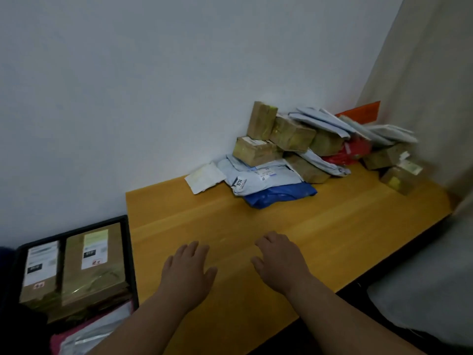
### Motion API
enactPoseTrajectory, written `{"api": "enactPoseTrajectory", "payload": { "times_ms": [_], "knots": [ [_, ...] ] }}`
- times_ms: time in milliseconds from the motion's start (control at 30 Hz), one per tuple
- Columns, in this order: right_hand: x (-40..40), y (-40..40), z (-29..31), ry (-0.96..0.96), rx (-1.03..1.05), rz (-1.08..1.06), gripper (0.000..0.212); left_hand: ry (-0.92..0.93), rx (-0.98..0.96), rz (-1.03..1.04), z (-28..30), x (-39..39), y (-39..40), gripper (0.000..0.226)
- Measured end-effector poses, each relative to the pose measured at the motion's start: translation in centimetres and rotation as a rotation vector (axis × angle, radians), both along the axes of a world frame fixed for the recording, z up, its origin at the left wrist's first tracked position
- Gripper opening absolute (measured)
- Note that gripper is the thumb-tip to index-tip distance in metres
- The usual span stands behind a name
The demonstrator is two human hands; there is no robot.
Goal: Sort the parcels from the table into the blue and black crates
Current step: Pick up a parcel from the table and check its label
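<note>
Head view: my left hand (188, 267) and right hand (280, 260) hover over the bench (230, 221) near its front edge, each grip loose, holding nothing. Parcels (294, 149) heap at the far right corner. Black crate (128, 252) left of the bench holds two boxes (93, 265).

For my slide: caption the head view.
Both hands, left and right, empty over the table; parcels piled behind, black crate part-filled.
</note>
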State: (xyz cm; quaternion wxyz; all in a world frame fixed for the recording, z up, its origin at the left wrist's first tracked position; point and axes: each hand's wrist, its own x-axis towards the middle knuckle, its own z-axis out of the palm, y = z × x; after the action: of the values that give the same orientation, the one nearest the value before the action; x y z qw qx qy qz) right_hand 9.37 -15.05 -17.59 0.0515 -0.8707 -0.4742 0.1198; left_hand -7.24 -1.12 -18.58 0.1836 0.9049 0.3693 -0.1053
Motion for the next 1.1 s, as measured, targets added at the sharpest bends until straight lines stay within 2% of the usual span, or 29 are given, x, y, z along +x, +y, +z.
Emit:
{"api": "enactPoseTrajectory", "payload": {
  "times_ms": [167,433,667,867,967,1100],
  "knots": [
    [5.6,0.8,-0.7,0.029,-0.075,-0.028,0.044,-0.028,-0.03,-0.056,-1.5,6.3,1.8,0.062],
    [14.3,3.7,-1.6,0.069,-0.028,-0.065,0.044,-0.089,0.028,-0.092,-0.5,15.0,4.8,0.062],
    [24.2,11.1,-0.9,0.015,0.23,0.076,0.038,-0.167,0.207,-0.028,1.1,23.1,8.4,0.058],
    [32.5,17.4,4.1,-0.156,0.502,0.165,0.032,-0.185,0.367,0.11,4.9,32.0,11.4,0.068],
    [35.8,19.8,6.9,-0.181,0.488,0.189,0.043,-0.201,0.42,0.16,7.1,36.3,13.0,0.076],
    [39.2,22.7,8.8,-0.151,0.315,0.23,0.066,-0.187,0.389,0.198,8.9,41.1,15.6,0.085]
  ]
}}
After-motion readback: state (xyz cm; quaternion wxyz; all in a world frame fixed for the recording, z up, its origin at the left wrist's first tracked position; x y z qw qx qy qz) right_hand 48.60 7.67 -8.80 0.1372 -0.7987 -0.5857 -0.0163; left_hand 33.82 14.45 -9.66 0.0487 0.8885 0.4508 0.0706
